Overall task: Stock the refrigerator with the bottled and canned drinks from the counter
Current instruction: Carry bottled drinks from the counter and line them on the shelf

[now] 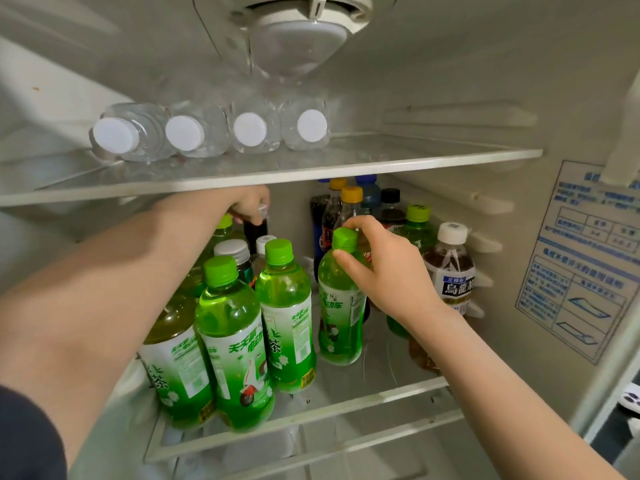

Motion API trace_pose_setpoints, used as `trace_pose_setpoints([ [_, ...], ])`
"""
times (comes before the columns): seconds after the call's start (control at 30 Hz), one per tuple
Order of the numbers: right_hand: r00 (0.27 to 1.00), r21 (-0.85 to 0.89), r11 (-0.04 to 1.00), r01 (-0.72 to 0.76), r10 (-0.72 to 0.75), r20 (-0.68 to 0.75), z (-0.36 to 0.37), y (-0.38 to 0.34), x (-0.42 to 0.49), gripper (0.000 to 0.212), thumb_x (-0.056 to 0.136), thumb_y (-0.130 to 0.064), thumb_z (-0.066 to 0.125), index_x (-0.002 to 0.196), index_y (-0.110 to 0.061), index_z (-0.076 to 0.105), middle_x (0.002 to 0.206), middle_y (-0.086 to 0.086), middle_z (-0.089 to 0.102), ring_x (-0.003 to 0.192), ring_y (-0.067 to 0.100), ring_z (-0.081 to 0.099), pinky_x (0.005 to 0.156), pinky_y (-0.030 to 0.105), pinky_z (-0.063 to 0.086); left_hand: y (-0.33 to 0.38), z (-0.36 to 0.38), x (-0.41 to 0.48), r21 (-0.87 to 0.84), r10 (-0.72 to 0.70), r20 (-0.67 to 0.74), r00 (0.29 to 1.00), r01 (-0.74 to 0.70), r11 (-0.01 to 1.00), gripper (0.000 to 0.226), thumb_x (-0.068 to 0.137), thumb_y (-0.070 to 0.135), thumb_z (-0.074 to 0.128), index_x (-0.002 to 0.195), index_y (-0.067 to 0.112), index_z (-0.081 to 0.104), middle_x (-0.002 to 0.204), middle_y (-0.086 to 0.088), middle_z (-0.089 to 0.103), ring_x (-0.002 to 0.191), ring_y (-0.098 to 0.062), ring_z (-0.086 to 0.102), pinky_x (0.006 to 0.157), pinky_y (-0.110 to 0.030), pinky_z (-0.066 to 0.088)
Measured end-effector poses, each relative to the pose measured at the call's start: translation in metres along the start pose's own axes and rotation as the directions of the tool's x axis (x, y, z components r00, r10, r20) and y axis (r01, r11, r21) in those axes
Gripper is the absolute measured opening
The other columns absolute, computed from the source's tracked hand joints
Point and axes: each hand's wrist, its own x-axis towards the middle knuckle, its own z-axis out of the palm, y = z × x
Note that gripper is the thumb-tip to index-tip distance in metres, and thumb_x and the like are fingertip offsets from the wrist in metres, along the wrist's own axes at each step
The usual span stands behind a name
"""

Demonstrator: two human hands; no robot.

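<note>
Both my arms reach into the open refrigerator, onto its middle glass shelf [363, 398]. My right hand [388, 268] grips the neck of an upright green tea bottle [341, 320] with a green cap. Deep at the back, under the upper shelf, my left hand [247, 204] is closed around the top of a dark cola bottle [255, 230]. Several more green tea bottles [235, 344] stand at the front left. Dark soda bottles with yellow, blue and black caps [349, 209] crowd the back right. A white-capped oolong tea bottle [450, 268] stands at the right.
Several clear water bottles [194, 131] lie on their sides on the upper glass shelf [415, 157], white caps facing me. A round lamp housing [298, 39] hangs from the ceiling. A blue instruction sticker [581, 258] covers the right wall. Bare shelf shows at the front right.
</note>
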Motion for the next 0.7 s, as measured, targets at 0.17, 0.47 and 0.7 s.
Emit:
trace_pose_setpoints([
  [0.17,0.996,-0.118,0.993,0.000,-0.011,-0.091,0.011,-0.005,0.004,0.042,0.087,-0.045,0.060,0.120,-0.021,0.052,0.096,-0.004,0.067,0.080,0.015,0.063,0.064,0.031,0.053,-0.021,-0.002,0.004,0.035,-0.014,0.047,0.999,0.013,0.999,0.023,0.084,-0.014,0.058,0.098,0.002,0.051,0.094,-0.010,0.046,0.086,-0.020,0.042,0.039,-0.010,0.034],
  [0.47,0.989,-0.026,0.997,-0.066,0.062,-0.133,0.011,-0.001,0.000,0.047,0.085,-0.047,0.062,0.125,-0.023,0.055,0.099,-0.004,0.069,0.086,0.014,0.065,0.070,0.035,0.056,-0.001,-0.001,0.022,-0.011,0.033,-0.144,0.989,-0.035,0.999,0.053,0.095,0.014,0.053,0.142,-0.001,0.032,0.147,-0.016,0.035,0.132,-0.030,0.038,0.098,-0.027,0.033],
  [0.7,0.980,-0.015,0.999,-0.047,0.044,-0.194,0.007,0.000,-0.014,0.041,0.086,-0.041,0.062,0.122,-0.023,0.055,0.100,-0.005,0.068,0.086,0.013,0.064,0.069,0.031,0.054,-0.003,-0.006,0.015,-0.146,0.006,-0.161,0.987,-0.030,0.989,0.034,0.094,0.011,0.052,0.066,0.019,0.035,0.076,-0.006,0.037,0.066,-0.015,0.034,0.050,-0.015,0.023],
])
